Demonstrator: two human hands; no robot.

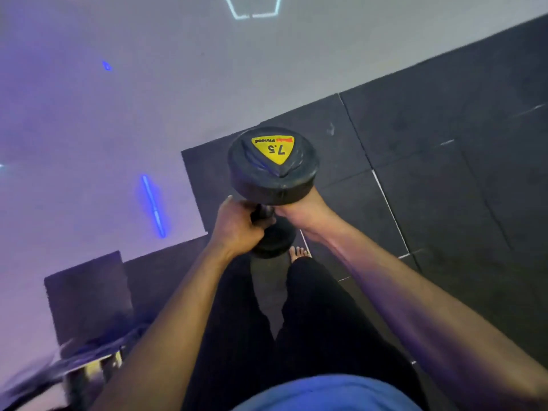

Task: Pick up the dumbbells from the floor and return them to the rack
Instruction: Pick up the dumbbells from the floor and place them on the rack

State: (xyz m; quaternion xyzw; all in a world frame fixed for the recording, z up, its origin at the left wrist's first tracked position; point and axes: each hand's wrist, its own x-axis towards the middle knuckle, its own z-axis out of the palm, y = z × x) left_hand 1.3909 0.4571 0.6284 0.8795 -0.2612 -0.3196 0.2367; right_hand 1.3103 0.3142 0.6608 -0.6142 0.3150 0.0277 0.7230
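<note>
**Above the dark floor mats: one dumbbell, held in both hands**

Above the black mat floor (pixel 444 143), in front of my chest, I log one black dumbbell (pixel 272 164), held nearly upright and clear of the ground. Its upper head faces the camera and carries a yellow triangular label (pixel 274 149) marked 7.5, read upside down. The lower head shows below my hands, just above a bare foot (pixel 299 253).

Left hand (pixel 237 226): fingers curled round the handle just under the upper head, back of the hand toward me.

Right hand (pixel 302 207): cupped against the underside of the upper head, thumb side at the handle; I cannot tell how far its fingers wrap, as the head hides them.

Other items noted: black trousers and a blue shirt hem at the bottom edge; a pale glossy floor (pixel 89 129) to the left with blue light reflections; blurred dark equipment with a pale metal part (pixel 98 363) at lower left, too smeared to identify.
</note>
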